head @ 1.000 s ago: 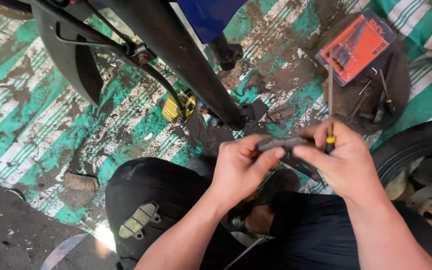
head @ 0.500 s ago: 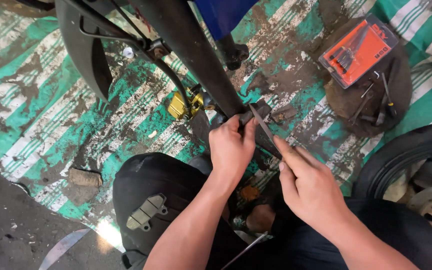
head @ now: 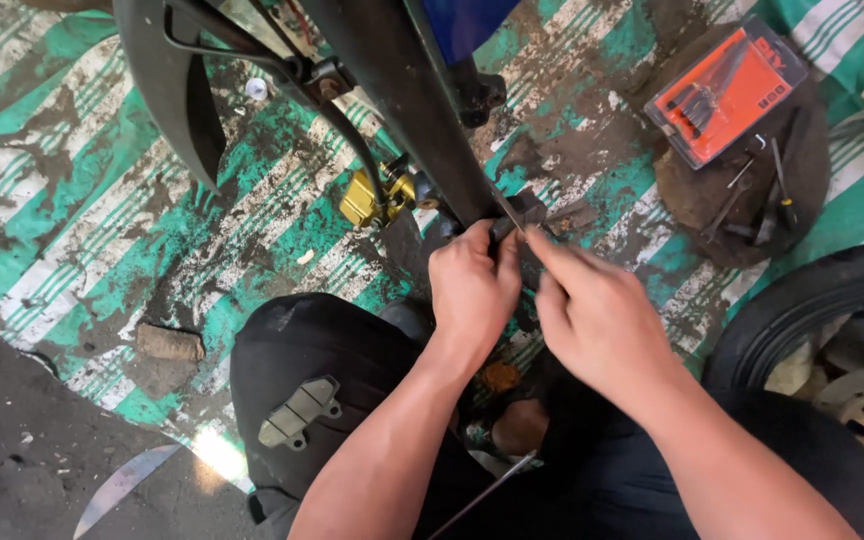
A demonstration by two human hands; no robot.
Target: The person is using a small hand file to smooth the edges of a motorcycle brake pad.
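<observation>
A black fork leg point(head: 407, 100) slants down from the top of the view to a dark grey lower end point(head: 530, 208). My left hand point(head: 472, 290) curls around that lower end from below. Just to its right, my right hand point(head: 597, 315) pinches a thin metal tool point(head: 508, 212) whose tip rests against the fork's end. The two hands touch each other. A gold brake caliper point(head: 372, 198) hangs on a black hose just left of the fork. A grey brake pad point(head: 298, 412) lies on my black-trousered knee.
A black mudguard point(head: 167, 95) hangs at upper left. An orange tool case point(head: 727, 88) and loose hand tools point(head: 757, 200) lie on a round dark mat at upper right. A tyre with a brake disc point(head: 817, 300) is at the right. The ground sheet point(head: 72, 200) is green-and-white striped and muddy.
Both hands have moved up from my lap to the fork's lower end. The dark part held between them a second ago is no longer seen, and the thin tool now points at the fork.
</observation>
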